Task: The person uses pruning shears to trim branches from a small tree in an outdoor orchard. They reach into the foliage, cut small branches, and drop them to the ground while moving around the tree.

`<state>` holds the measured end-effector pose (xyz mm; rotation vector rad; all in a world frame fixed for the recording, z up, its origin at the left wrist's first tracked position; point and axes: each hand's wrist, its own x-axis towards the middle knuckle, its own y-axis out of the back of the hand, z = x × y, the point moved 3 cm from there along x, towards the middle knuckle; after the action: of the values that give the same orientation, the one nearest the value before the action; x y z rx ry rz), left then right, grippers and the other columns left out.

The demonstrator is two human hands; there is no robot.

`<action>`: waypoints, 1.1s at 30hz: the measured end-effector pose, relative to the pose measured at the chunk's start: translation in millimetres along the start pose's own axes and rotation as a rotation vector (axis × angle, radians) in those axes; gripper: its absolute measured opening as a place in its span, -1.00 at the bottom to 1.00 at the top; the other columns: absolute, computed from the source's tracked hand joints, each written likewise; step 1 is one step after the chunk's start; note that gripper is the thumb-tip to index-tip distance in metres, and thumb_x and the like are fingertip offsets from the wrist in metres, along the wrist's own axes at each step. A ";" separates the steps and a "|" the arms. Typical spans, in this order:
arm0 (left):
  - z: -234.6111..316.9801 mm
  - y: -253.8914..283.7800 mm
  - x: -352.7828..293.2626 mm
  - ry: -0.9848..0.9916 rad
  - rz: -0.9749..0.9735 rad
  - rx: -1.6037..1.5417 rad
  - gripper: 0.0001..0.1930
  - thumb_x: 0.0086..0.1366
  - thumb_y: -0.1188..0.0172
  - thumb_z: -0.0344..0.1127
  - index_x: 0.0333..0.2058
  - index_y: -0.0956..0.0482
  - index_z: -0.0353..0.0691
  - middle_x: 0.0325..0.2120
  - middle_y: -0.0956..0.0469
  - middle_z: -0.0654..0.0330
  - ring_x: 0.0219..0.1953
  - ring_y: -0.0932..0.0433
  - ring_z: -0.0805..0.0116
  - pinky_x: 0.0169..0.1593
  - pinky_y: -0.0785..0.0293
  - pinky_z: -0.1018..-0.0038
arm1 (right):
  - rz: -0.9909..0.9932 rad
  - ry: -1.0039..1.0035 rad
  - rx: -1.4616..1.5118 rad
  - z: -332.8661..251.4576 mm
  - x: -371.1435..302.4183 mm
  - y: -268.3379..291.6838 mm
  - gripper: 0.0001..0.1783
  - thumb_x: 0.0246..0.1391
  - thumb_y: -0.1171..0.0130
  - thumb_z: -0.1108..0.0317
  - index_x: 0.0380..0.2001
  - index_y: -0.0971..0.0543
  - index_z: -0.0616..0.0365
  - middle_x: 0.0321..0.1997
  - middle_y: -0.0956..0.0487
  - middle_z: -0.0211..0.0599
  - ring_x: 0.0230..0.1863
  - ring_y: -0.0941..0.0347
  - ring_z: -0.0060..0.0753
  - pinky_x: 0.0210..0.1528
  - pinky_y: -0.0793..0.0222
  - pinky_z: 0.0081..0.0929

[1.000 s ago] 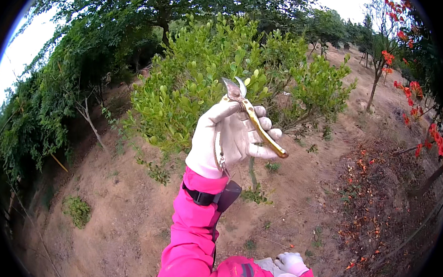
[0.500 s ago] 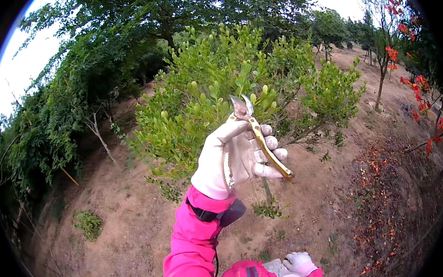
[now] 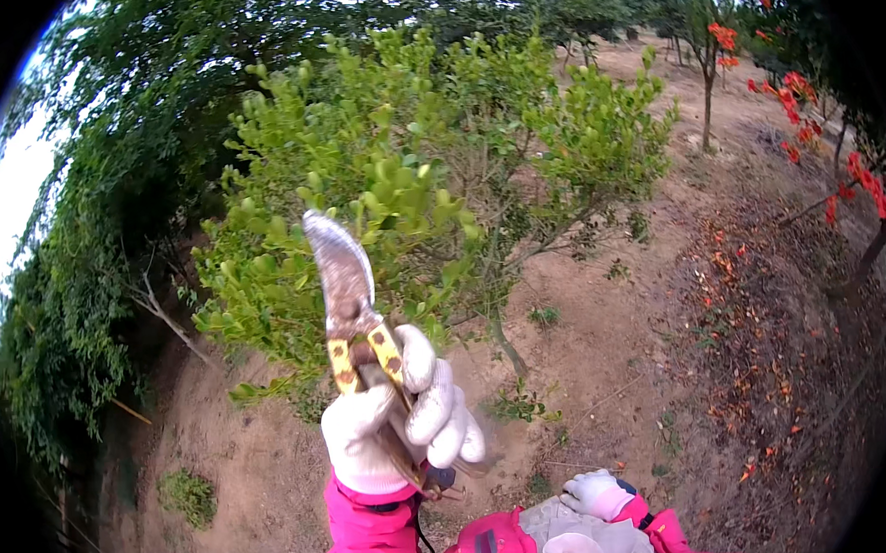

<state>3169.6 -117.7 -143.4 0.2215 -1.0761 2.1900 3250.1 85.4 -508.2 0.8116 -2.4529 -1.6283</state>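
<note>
My left hand (image 3: 395,419), in a white glove and pink sleeve, is raised in front of a leafy bush. It is closed round a pair of pruning shears (image 3: 349,296) with yellow, worn handles and a rusty blade pointing up. The blades look closed together, and the lower handles are partly hidden by the glove. Behind the blade stands the green bush (image 3: 596,133), with small rounded leaves and thin branches. Low at the front, my right hand (image 3: 595,495), also gloved, rests against pale cloth (image 3: 592,537) at my body, its fingers lying over it.
Dense dark green trees (image 3: 92,265) rise on the left. Brown bare soil (image 3: 608,368) slopes around the bush. Red flowers (image 3: 799,98) hang at the right above dry fallen leaves (image 3: 735,311). A small low plant (image 3: 187,497) grows at lower left.
My left hand has come closer and to the left, turning the shears upright. Their handles were spread across the palm and are now gripped together. The view has shifted slightly downward and right.
</note>
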 end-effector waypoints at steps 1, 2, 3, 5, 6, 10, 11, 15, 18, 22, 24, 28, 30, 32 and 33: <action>-9.3 -8.9 -6.4 -0.102 0.049 0.109 -0.67 0.20 -0.12 -0.08 -0.33 -0.25 -0.19 -0.65 -0.33 0.29 -0.67 -0.41 0.32 -0.26 -0.55 -0.03 | -0.027 0.043 -0.003 -2.5 3.6 5.2 -0.60 0.12 0.04 -0.04 -0.36 -0.56 0.05 -0.34 -0.56 -0.20 -0.24 -0.52 -0.08 -0.17 -0.32 -0.08; -24.8 -5.0 -9.2 -0.084 -0.035 0.061 -0.57 0.16 -0.19 -0.02 -0.25 -0.29 -0.24 -0.55 -0.43 0.19 -0.51 -0.53 0.13 0.00 -0.36 -0.29 | -0.032 0.033 0.004 1.1 3.7 10.4 -0.61 0.12 0.04 -0.03 -0.36 -0.56 0.05 -0.35 -0.56 -0.20 -0.24 -0.52 -0.09 -0.18 -0.32 -0.08; -42.7 2.9 -11.8 -0.090 -0.175 -0.021 -0.44 0.13 -0.23 0.01 -0.09 -0.31 -0.31 -0.39 -0.50 0.10 -0.26 -0.56 0.00 0.13 -0.17 -0.34 | -0.039 0.026 0.013 5.0 2.5 15.0 -0.62 0.12 0.03 -0.02 -0.37 -0.56 0.05 -0.36 -0.55 -0.20 -0.25 -0.52 -0.09 -0.19 -0.32 -0.08; -73.5 1.0 -11.0 0.014 -0.225 -0.142 -0.36 0.11 -0.24 0.01 0.03 -0.30 -0.33 -0.24 -0.51 0.00 -0.09 -0.52 -0.07 0.17 -0.11 -0.33 | -0.015 0.020 0.014 17.0 -2.8 26.1 -0.63 0.11 0.02 -0.01 -0.39 -0.55 0.05 -0.38 -0.55 -0.19 -0.26 -0.52 -0.08 -0.19 -0.32 -0.08; -92.3 6.5 -7.3 0.072 -0.228 -0.237 -0.35 0.08 -0.24 -0.01 0.03 -0.31 -0.35 -0.25 -0.50 -0.01 -0.08 -0.51 -0.09 0.15 -0.15 -0.30 | 0.008 0.021 0.014 26.2 -6.2 24.7 -0.64 0.11 0.01 -0.01 -0.39 -0.55 0.05 -0.39 -0.54 -0.20 -0.26 -0.52 -0.09 -0.19 -0.32 -0.09; -145.8 17.7 28.5 0.199 0.113 -0.143 -0.40 0.02 -0.22 0.02 -0.09 -0.38 -0.33 -0.40 -0.42 0.06 -0.41 -0.41 0.12 -0.10 -0.43 -0.07 | -0.001 -0.083 0.094 59.2 -17.6 51.9 -0.65 0.10 0.00 0.01 -0.40 -0.55 0.05 -0.39 -0.55 -0.21 -0.27 -0.52 -0.10 -0.18 -0.34 -0.12; -155.9 19.8 39.7 0.226 0.134 -0.146 -0.43 0.03 -0.21 -0.01 -0.08 -0.36 -0.28 -0.41 -0.39 0.09 -0.44 -0.36 0.17 -0.06 -0.40 -0.15 | -0.004 -0.077 0.084 69.2 -18.9 55.2 -0.65 0.09 0.00 0.01 -0.40 -0.55 0.05 -0.38 -0.55 -0.21 -0.27 -0.52 -0.10 -0.19 -0.35 -0.12; -206.3 25.9 81.1 0.290 0.230 -0.337 -0.55 0.07 -0.17 -0.14 -0.13 -0.30 -0.24 -0.49 -0.25 0.21 -0.42 -0.35 0.21 -0.06 -0.32 -0.39 | -0.017 -0.051 0.056 110.0 -28.3 74.9 -0.65 0.09 -0.01 0.01 -0.40 -0.55 0.06 -0.36 -0.55 -0.20 -0.25 -0.52 -0.10 -0.18 -0.36 -0.12; -237.4 28.1 124.6 0.296 0.187 -0.339 -0.59 0.04 -0.17 -0.21 -0.16 -0.33 -0.25 -0.57 -0.23 0.26 -0.50 -0.35 0.27 -0.14 -0.48 -0.22 | -0.014 -0.030 0.033 149.8 -36.2 77.6 -0.65 0.08 -0.01 0.01 -0.40 -0.56 0.06 -0.36 -0.55 -0.22 -0.24 -0.52 -0.09 -0.14 -0.36 -0.12; -256.1 9.8 191.1 0.326 0.070 -0.295 -0.53 -0.01 -0.23 -0.26 -0.10 -0.37 -0.27 -0.44 -0.41 0.15 -0.39 -0.46 0.20 -0.07 -0.47 -0.05 | -0.042 -0.036 0.042 192.2 -49.7 94.3 -0.63 0.08 -0.01 -0.01 -0.40 -0.56 0.07 -0.35 -0.56 -0.21 -0.22 -0.51 -0.10 -0.13 -0.35 -0.12; -260.8 0.6 226.1 0.329 0.054 -0.247 -0.53 0.01 -0.20 -0.24 -0.09 -0.37 -0.26 -0.41 -0.42 0.13 -0.35 -0.48 0.18 -0.01 -0.40 -0.07 | -0.051 -0.053 0.017 211.9 -55.9 102.5 -0.63 0.08 -0.01 -0.01 -0.40 -0.56 0.07 -0.34 -0.57 -0.20 -0.21 -0.51 -0.10 -0.13 -0.35 -0.13; -270.4 5.1 280.4 0.216 0.049 -0.206 -0.60 0.08 -0.13 -0.27 -0.09 -0.39 -0.27 -0.37 -0.46 0.11 -0.30 -0.51 0.17 0.01 -0.40 -0.09 | 0.003 -0.084 0.052 247.0 -68.5 115.4 -0.63 0.07 -0.01 -0.01 -0.40 -0.56 0.07 -0.33 -0.58 -0.19 -0.22 -0.51 -0.10 -0.09 -0.31 -0.14; -269.7 12.2 297.3 0.140 0.096 -0.197 -0.64 0.11 -0.09 -0.29 -0.11 -0.42 -0.29 -0.35 -0.48 0.10 -0.29 -0.51 0.16 -0.01 -0.44 -0.10 | 0.027 -0.084 0.048 261.0 -74.9 125.4 -0.64 0.07 -0.01 0.00 -0.40 -0.56 0.06 -0.34 -0.58 -0.19 -0.23 -0.51 -0.09 -0.07 -0.30 -0.14; -266.2 13.4 308.4 0.118 0.117 -0.173 -0.63 0.11 -0.10 -0.30 -0.09 -0.42 -0.30 -0.35 -0.48 0.09 -0.29 -0.51 0.13 0.00 -0.42 -0.11 | 0.031 -0.092 0.052 273.6 -79.4 132.8 -0.65 0.06 -0.02 0.00 -0.41 -0.56 0.06 -0.35 -0.58 -0.19 -0.24 -0.51 -0.09 -0.07 -0.29 -0.14; -264.5 15.1 313.0 0.120 0.111 -0.156 -0.63 0.10 -0.10 -0.31 -0.09 -0.42 -0.30 -0.35 -0.48 0.08 -0.30 -0.51 0.12 0.00 -0.42 -0.12 | 0.034 -0.097 0.056 277.2 -80.4 137.6 -0.65 0.06 -0.02 0.00 -0.41 -0.56 0.06 -0.36 -0.58 -0.19 -0.24 -0.51 -0.09 -0.07 -0.28 -0.14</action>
<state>2959.6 231.3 -191.0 -0.0392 -1.2091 2.1731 3168.7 394.0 -489.1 0.7105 -2.5735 -1.6313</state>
